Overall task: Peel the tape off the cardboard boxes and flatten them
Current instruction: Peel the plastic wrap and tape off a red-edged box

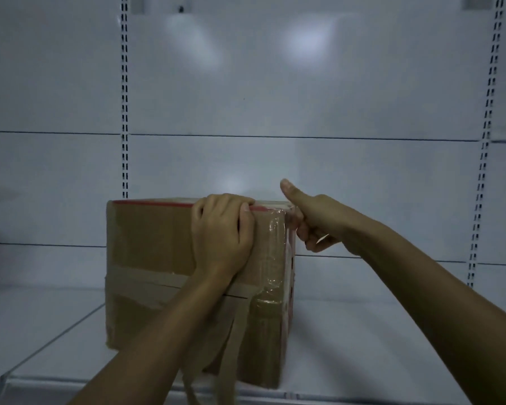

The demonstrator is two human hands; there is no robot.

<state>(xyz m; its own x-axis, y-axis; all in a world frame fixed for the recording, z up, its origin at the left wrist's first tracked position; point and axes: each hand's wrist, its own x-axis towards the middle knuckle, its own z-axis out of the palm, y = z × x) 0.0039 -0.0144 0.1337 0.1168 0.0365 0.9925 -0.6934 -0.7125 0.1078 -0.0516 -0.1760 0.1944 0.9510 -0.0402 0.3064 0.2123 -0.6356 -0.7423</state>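
Note:
A brown cardboard box (146, 244) stands on a white shelf (362, 331), its near face crossed by a band of brown tape (146, 283). Loose strips of peeled tape (234, 346) hang down from the band over the front. My left hand (221, 232) grips the box's top edge, fingers curled over it near the right corner. My right hand (313, 220) is at the box's right side, thumb up, fingers curled around clear tape (288, 226) that wraps the corner. Part of the right face is hidden.
The shelf unit has a white back panel (275, 97) with slotted uprights (124, 112) on the left and a second upright (485, 141) on the right. The shelf's front lip (333, 396) runs just below the box.

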